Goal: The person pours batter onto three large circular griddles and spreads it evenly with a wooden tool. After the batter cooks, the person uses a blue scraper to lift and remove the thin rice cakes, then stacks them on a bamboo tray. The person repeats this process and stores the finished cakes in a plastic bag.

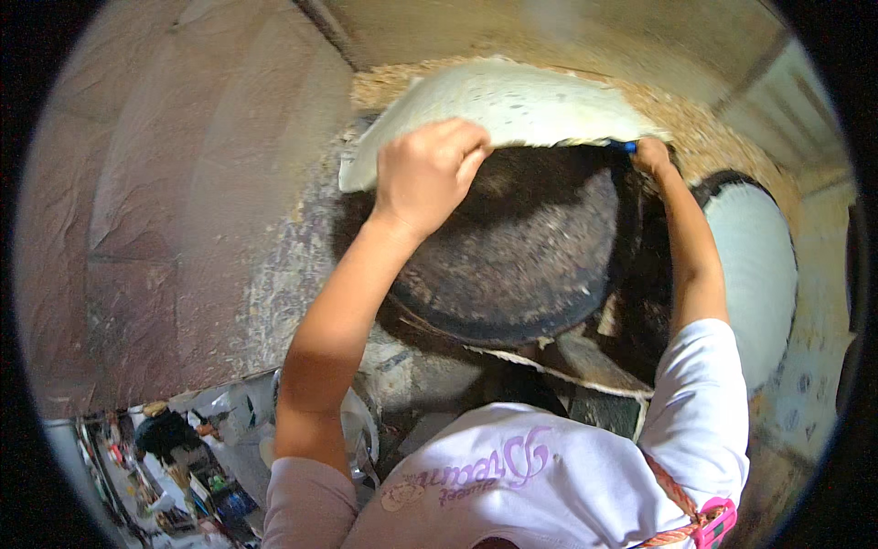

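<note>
A large thin pale flatbread sheet is lifted over the far side of a dark round griddle. Its near edge hangs in the air, and the surface bears small dark specks. My left hand is closed at this edge, left of the middle, with the fingertips partly hidden. At the sheet's right end, my right hand grips a tool with a blue handle; whether those fingers also pinch the sheet cannot be told. Scorched crumbs mottle the griddle's bare surface.
To the right, a second round griddle bears a smooth pale layer. Straw-coloured flakes lie along the back ledge. A brown sheet-covered surface spans the left. Mixed clutter fills the lower left. A pink clip hangs by my right sleeve.
</note>
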Tool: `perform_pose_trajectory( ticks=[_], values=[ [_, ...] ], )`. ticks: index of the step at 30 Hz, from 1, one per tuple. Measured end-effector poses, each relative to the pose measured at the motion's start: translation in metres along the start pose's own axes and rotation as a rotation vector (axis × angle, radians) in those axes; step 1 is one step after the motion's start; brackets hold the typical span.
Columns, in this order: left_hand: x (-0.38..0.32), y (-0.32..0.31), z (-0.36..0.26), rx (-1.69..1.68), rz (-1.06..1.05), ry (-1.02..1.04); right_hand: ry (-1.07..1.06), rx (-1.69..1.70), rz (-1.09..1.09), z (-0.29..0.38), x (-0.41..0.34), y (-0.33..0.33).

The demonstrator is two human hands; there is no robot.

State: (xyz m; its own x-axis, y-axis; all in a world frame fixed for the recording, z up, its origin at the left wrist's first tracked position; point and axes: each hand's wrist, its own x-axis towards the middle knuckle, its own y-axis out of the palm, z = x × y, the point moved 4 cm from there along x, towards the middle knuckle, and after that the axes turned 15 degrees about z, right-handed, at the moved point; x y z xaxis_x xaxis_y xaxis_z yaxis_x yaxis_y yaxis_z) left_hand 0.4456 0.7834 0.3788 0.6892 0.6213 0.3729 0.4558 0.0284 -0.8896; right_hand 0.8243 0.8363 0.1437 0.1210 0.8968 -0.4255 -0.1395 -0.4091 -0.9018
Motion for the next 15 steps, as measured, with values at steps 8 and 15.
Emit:
perform_pose_trajectory(
  ticks=[8,15],
  values=[
    [-0.135,0.165,-0.032,0.079,0.204,0.208,-0.356,0.122,-0.037,0.052,-0.28,0.121],
    [-0.302,0.177,-0.066,-0.269,0.26,0.072,-0.507,-0.07,0.066,0.223,-0.421,0.183]
  ],
)
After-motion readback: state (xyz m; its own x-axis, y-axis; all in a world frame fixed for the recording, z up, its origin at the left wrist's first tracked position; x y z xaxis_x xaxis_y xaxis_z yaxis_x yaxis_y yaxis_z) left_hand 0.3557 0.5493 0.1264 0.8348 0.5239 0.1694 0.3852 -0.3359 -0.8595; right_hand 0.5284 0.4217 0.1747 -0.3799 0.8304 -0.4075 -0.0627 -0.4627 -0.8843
